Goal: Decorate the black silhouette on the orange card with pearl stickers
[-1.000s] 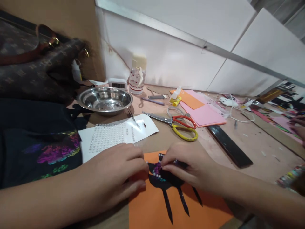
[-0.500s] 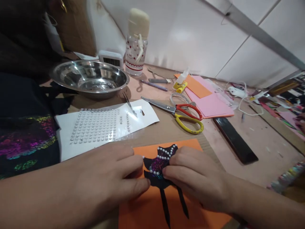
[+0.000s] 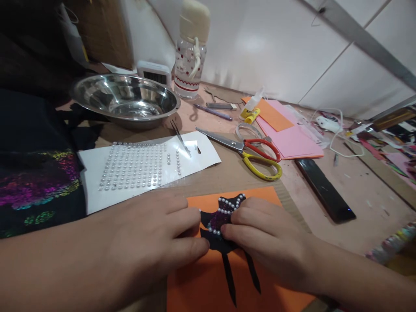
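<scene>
A black paper cutout with a purple glitter patch and rows of white pearl beads lies on an orange sheet. Two thin black strips stretch from it toward me. My left hand is closed at the cutout's left edge, thumb and curled forefinger against it. On the opposite side, my right hand is also closed, its fingertips pressed on the beaded part and covering some of it. What lies under the fingertips is hidden. Beyond my left hand is a white card of stick-on pearls, with tweezers resting on it.
Scissors with red and yellow handles lie ahead, near pink paper sheets. A black phone is on the right. At the back stand a steel bowl and a bottle. A person's dark sparkly garment is at left.
The view has shifted slightly, so most things appear a little farther right and higher. Both hands keep their places on the cutout, with no clear change of hold.
</scene>
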{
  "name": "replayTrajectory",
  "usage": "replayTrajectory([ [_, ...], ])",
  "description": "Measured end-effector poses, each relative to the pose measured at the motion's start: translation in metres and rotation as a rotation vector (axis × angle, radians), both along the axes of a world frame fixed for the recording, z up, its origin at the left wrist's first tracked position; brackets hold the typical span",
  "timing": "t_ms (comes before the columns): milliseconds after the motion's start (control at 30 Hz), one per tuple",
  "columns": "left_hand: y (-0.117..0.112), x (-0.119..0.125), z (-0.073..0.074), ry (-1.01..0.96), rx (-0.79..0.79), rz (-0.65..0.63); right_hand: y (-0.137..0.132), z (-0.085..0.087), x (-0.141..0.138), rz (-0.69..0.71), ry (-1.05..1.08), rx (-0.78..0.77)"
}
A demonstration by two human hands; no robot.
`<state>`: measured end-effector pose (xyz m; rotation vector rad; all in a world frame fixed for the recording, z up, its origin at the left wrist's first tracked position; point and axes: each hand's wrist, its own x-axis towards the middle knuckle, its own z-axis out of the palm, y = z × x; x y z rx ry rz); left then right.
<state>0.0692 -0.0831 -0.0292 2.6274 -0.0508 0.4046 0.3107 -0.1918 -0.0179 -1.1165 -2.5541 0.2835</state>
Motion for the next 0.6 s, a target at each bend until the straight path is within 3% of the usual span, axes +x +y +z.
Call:
replayTrajectory([
  [233,0.001,-0.001,0.001,-0.023,0.028,0.000,0.001,0.009,0.000,0.012,-0.037,-0.019],
  [433,0.002,-0.002,0.002,-0.002,0.008,0.004,-0.001,0.009,0.001,0.012,-0.065,0.053],
  [600,0.000,-0.003,-0.001,-0.008,0.005,-0.003,-0.007,0.011,0.005,-0.023,0.060,0.062],
])
